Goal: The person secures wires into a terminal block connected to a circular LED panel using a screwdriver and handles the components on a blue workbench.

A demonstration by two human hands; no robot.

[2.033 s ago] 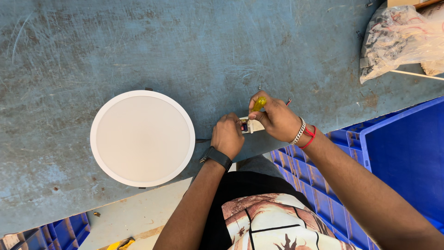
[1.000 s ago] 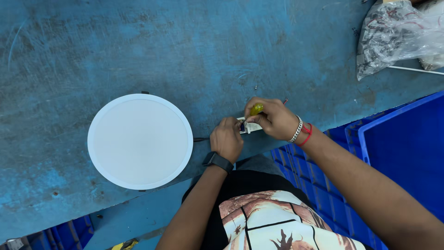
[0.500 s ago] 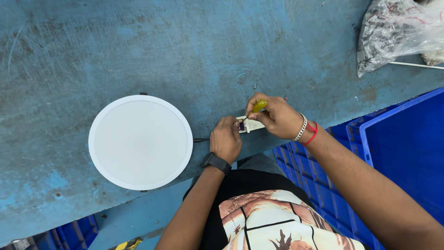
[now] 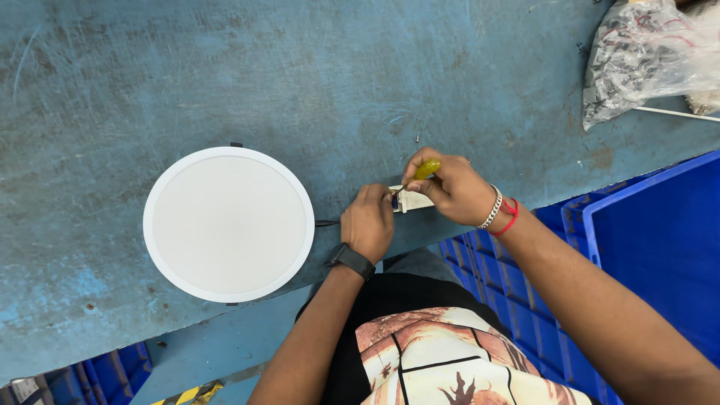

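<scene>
Near the front edge of the worn blue workbench (image 4: 225, 75), at about five o'clock from its middle, both hands meet over a small white box-like part (image 4: 415, 200). The left hand (image 4: 367, 223), with a dark band at the wrist, is curled down on the part's nine o'clock end, fingers closed over it and pinning it to the bench. The right hand (image 4: 450, 187), wearing a silver chain and a red thread at the wrist, is closed in a tight fist around a small screwdriver with a yellow-green handle (image 4: 426, 169). The handle sticks out of the fist toward twelve o'clock, and the shaft slants down toward eight o'clock, its tip at the part's edge just beside the left fingertips. So the white part lies under and between the two grips, showing only in the gap between them.

At nine o'clock from the left hand, near but apart, a round white light panel (image 4: 229, 223) lies flat, and a thin dark wire (image 4: 326, 223) runs from it toward the left hand. At one o'clock, well apart, a clear plastic bag of small parts (image 4: 645, 52) rests on the bench. Blue plastic crates (image 4: 645, 247) stand at four o'clock, below the bench edge.
</scene>
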